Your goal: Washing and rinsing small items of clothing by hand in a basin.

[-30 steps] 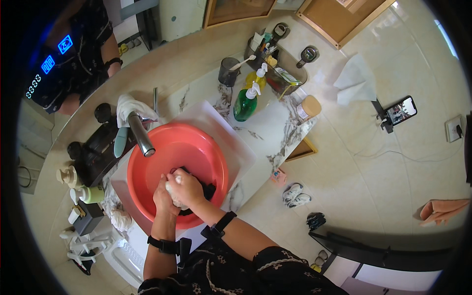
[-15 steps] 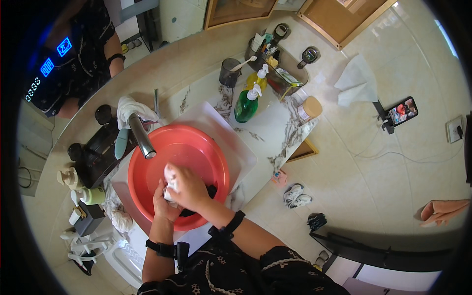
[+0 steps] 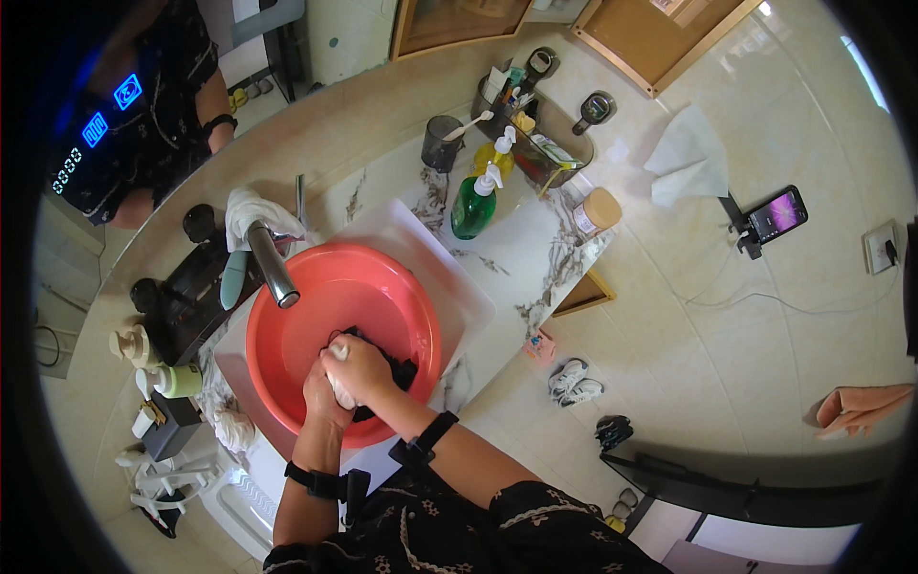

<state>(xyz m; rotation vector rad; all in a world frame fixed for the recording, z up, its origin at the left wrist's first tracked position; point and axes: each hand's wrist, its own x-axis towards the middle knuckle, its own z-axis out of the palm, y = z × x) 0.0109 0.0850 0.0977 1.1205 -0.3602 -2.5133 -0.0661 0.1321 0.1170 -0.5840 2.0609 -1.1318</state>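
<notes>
Both my hands are inside a red plastic basin (image 3: pixel 275 335) that stands in the white sink (image 3: pixel 435 263). A small white cloth (image 3: pixel 339 390) is bunched between them. My right hand (image 3: pixel 363 369) wraps over it from the right, fingers curled. Pressed against its other side, my left hand (image 3: pixel 326 396) grips from the left, its fingers partly hidden by the right hand. Dark wet fabric (image 3: pixel 400 371) lies in the basin beside and beneath my right hand. The metal faucet (image 3: pixel 273 266) reaches over the basin's far left rim.
Right of the sink on the marbled counter stand a green pump bottle (image 3: pixel 473 206), a yellow one (image 3: pixel 495 158), a dark cup (image 3: pixel 442 143) and a lidded jar (image 3: pixel 597 212). A white cloth (image 3: pixel 256 216) hangs over the faucet base. Left are pump bottles (image 3: pixel 177 382).
My hands have lowered a little with the white cloth, and my right hand now sits lower over it. More of the dark fabric shows beyond them. The phone screen on the wall has changed.
</notes>
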